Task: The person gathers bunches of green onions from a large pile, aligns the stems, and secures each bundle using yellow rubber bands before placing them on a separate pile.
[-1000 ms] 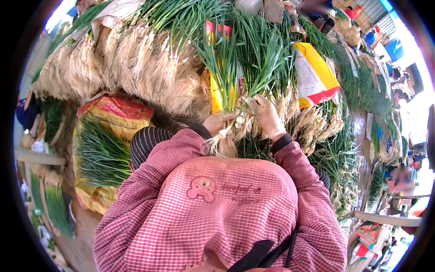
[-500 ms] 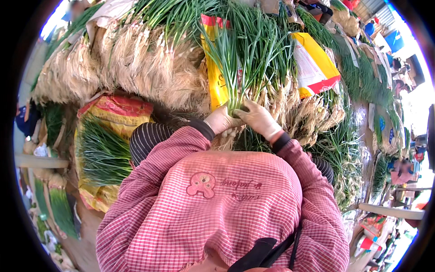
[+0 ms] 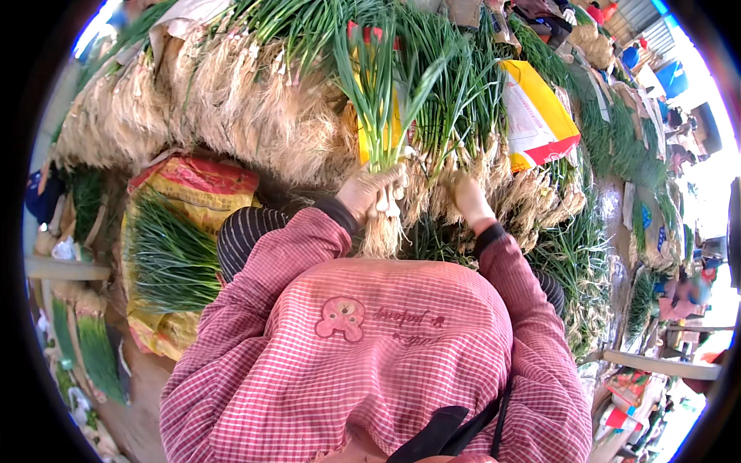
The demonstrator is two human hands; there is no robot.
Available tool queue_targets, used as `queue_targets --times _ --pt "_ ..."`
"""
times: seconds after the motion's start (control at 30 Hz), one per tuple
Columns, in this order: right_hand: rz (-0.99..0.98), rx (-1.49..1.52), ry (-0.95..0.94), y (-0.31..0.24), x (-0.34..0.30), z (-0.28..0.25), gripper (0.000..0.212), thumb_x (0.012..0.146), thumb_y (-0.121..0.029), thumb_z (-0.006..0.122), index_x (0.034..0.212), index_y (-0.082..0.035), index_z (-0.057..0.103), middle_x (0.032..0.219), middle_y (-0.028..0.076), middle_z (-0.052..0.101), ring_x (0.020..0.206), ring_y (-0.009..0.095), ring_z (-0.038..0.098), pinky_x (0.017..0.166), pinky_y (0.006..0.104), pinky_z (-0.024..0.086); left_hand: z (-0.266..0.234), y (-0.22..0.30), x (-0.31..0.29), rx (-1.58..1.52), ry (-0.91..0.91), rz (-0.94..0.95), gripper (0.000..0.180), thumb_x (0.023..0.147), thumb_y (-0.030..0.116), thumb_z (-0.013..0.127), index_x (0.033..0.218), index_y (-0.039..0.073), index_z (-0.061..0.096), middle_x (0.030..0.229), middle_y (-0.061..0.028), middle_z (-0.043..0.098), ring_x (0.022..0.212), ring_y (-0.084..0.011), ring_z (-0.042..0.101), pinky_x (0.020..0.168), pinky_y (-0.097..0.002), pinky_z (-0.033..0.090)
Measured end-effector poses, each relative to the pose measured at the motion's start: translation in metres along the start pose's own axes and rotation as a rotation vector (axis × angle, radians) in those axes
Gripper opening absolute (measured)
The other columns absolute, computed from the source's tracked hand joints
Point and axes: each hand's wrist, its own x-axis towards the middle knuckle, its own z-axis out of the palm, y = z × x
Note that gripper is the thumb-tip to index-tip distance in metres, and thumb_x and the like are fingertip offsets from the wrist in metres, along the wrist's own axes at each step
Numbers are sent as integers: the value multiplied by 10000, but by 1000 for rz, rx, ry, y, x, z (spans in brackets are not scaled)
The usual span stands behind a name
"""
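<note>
In the left hand (image 3: 364, 190), one scallion bunch (image 3: 378, 133); right hand (image 3: 470, 199) by pale roots (image 3: 494, 171).

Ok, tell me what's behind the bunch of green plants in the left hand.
Behind the bunch, parts of a yellow and red bag show around the leaves; the rest of it is covered.
</note>
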Motion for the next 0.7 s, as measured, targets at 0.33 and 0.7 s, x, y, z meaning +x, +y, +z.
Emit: queue_targets --times 0.33,0.7 --pt "327 1393 129 -56 19 -68 204 918 -199 624 1050 -45 636 933 46 643 802 125 577 730 252 487 -6 -16 13 399 22 -144 356 877 156 676 1182 70 514 763 -69 626 453 -163 583 358 -249 437" --pt "73 1813 -383 -32 2 -34 185 975 -180 493 887 -71 613 825 48 654 718 134 611 664 250 531 -4 8 -3 -30 -99 6 419 891 125 654 1267 11 509 1091 -127 664 896 -191 667 587 -264 576"
